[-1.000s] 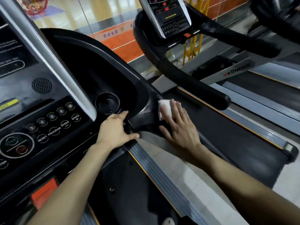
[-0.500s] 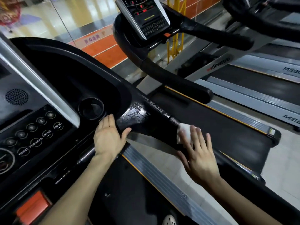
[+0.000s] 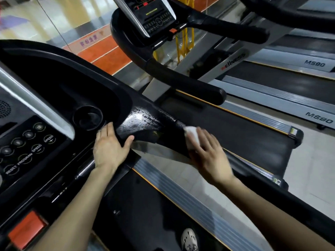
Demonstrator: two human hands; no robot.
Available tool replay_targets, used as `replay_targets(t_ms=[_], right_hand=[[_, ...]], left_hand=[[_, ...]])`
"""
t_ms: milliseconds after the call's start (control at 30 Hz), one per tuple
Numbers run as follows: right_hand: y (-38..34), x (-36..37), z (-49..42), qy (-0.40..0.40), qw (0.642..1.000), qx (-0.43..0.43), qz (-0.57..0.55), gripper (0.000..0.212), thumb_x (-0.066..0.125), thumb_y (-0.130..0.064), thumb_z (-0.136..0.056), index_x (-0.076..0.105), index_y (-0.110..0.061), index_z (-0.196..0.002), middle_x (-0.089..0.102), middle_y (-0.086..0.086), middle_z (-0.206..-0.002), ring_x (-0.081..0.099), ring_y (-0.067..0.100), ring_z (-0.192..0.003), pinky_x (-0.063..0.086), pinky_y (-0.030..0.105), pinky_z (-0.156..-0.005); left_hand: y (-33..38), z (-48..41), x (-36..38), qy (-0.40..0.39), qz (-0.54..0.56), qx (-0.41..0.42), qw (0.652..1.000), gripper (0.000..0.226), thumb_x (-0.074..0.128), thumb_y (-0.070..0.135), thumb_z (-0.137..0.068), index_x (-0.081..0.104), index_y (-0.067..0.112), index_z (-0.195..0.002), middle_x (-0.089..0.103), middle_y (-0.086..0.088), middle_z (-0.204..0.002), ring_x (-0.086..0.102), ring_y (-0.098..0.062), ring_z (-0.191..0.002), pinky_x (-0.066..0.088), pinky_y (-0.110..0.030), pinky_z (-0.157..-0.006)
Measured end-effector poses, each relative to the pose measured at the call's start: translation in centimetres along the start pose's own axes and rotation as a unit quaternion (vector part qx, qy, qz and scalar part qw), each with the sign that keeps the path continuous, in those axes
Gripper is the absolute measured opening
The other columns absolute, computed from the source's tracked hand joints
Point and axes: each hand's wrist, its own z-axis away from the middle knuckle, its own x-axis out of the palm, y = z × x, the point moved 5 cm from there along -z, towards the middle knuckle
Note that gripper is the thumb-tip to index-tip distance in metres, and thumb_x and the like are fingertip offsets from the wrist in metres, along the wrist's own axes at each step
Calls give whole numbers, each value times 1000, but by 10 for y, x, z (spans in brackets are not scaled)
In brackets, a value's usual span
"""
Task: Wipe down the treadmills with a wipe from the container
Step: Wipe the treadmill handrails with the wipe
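In the head view, the right hand (image 3: 208, 151) lay just right of centre, fingers straight and slightly spread, pressing a folded white wipe (image 3: 192, 135) flat against the near treadmill's black handrail (image 3: 168, 121); the wipe showed at the fingertips, on the hand's upper-left side. The handrail's long axis ran from centre frame down to the lower right, so its wet, beaded stretch lay upper left of the wipe and the dry-looking length lay back toward the wrist. The left hand (image 3: 108, 147), fingers together and thumb splayed, rested flat beside the cup holder (image 3: 88, 117), farther from that dry length, which the next stroke probably had to follow
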Motion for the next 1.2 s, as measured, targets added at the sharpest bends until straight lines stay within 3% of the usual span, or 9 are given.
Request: replay_targets(t_ms=[133,267,467,667,767,900,1033,1100,1200], right_hand=[[37,-17,82,-48,998,32,26,70,45,-46,-111,16,-23,-171,17,16,-176,16,36,-163,23,57,-128],[-4,0,9,-56,998,22,16,79,40,-58,-109,7,-23,-171,10,18,-176,10,41,-163,15,57,-130],[-40,11,-67,-51,998,-19,-13,74,42,-55,-108,20,-20,-170,16,20,-174,20,45,-158,22,56,-127],[53,-17,93,-88,996,3,-17,76,38,-58,-110,0,-34,-171,2,6,-179,3,29,-165,16,51,-131],[101,-46,178,-128,991,37,-11,76,39,-61,-109,1,-37,-170,2,0,-179,6,24,-165,18,52,-131],[124,-62,227,-156,986,52,-4,79,38,-66,-107,1,-37,-170,2,0,-179,4,24,-165,19,54,-131],[92,-36,151,-128,992,20,-4,80,34,-66,-107,5,-28,-171,12,13,-177,17,36,-162,18,54,-130],[66,-17,88,-116,993,2,-14,80,37,-64,-106,16,-23,-171,20,18,-174,28,42,-156,21,56,-129],[40,-4,33,-131,991,2,-28,80,35,-64,-106,13,-22,-171,18,18,-175,28,41,-157,21,54,-129]], left_hand=[[2,-1,3,22,-2,-2,1000,96,62,66,-97,37,-4,-158,49,-28,-156,46,-45,-144,39,-53,-123],[3,-5,6,-11,-13,-10,1000,99,61,65,-98,32,-7,-160,44,-32,-158,42,-48,-147,35,-55,-125],[32,12,-12,-6,-46,-6,999,94,70,52,-96,31,-2,-162,35,-27,-167,30,-40,-158,24,-56,-130],[153,97,1,-7,60,146,987,67,65,40,-101,42,21,-162,26,-11,-176,26,-31,-161,28,-53,-130],[202,126,16,-22,97,149,984,64,58,43,-107,39,26,-165,23,-9,-177,24,-29,-162,26,-50,-131],[230,147,29,-73,151,113,979,68,55,40,-109,28,30,-170,-3,-2,-181,5,-23,-167,32,-37,-127],[227,135,28,-130,129,105,977,77,56,18,-102,24,35,-170,-8,1,-181,2,-19,-167,51,-49,-115],[225,132,25,-159,106,111,975,85,57,11,-99,20,37,-171,-10,0,-181,3,-20,-167,49,-49,-116],[225,130,18,-180,93,111,973,87,57,5,-99,19,34,-172,-9,-2,-181,10,-21,-166,48,-44,-117]])
